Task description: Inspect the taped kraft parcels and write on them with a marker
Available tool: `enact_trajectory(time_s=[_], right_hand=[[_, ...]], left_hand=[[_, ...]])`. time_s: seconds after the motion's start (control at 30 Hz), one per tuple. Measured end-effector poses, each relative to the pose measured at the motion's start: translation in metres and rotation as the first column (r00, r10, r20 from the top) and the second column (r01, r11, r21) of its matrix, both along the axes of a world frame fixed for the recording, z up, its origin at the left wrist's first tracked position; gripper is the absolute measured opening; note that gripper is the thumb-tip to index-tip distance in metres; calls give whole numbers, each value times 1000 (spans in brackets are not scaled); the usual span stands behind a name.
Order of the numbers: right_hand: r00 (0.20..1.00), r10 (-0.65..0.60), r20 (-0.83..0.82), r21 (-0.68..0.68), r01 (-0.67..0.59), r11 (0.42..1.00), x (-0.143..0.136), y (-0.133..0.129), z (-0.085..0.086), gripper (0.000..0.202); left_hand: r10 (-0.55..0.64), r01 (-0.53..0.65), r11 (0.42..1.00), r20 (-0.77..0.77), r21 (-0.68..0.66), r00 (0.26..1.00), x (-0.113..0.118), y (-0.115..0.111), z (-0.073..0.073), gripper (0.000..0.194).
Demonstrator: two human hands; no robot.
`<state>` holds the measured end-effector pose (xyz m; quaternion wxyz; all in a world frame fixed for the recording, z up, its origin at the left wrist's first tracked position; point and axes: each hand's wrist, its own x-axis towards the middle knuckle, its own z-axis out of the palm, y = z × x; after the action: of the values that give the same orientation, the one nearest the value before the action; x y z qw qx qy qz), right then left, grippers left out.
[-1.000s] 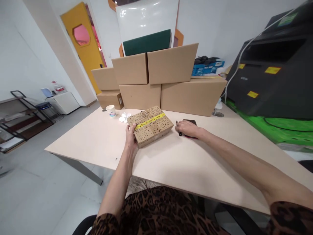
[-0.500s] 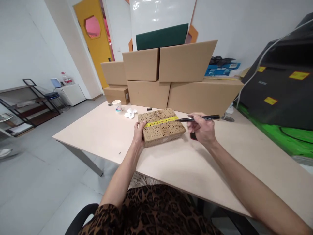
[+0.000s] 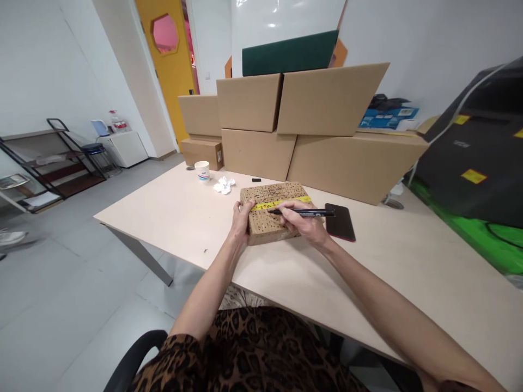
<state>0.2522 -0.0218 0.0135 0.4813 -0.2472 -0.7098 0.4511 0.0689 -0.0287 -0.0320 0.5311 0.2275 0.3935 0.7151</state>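
A small cardboard box (image 3: 269,222) with many black marks and a yellow tape strip (image 3: 261,206) lies flat on the table. My left hand (image 3: 242,219) grips its left edge, thumb on top. In my right hand (image 3: 302,220) is a black marker (image 3: 314,213), held like a pen over the box. Its tip points left, at the top of the box just below the tape; whether it touches I cannot tell. Right of that hand a dark phone (image 3: 340,222) lies on the table. A small black cap (image 3: 256,179) rests behind the box.
Stacked cardboard boxes (image 3: 253,155) line the table's (image 3: 163,218) back, with a dark green box (image 3: 290,53) on top. A paper cup (image 3: 202,171) and crumpled white tissue (image 3: 224,185) stand at the back left. A black covered machine (image 3: 478,147) is to the right.
My right hand with the marker has moved left from beside the box to over it, uncovering the phone. My left hand keeps its hold. The view has shifted slightly.
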Motion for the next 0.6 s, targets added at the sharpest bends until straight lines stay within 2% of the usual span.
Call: enact_trajectory(time_s=[0.13, 0.6], right_hand=[[997, -74, 16, 87, 72, 994, -7, -1, 1, 28], [981, -130, 146, 182, 103, 978, -21, -3, -3, 29]], left_hand=[[16, -16, 1000, -14, 1, 1000, 0, 2, -2, 65], [44, -43, 999, -39, 12, 998, 3, -1, 2, 61]])
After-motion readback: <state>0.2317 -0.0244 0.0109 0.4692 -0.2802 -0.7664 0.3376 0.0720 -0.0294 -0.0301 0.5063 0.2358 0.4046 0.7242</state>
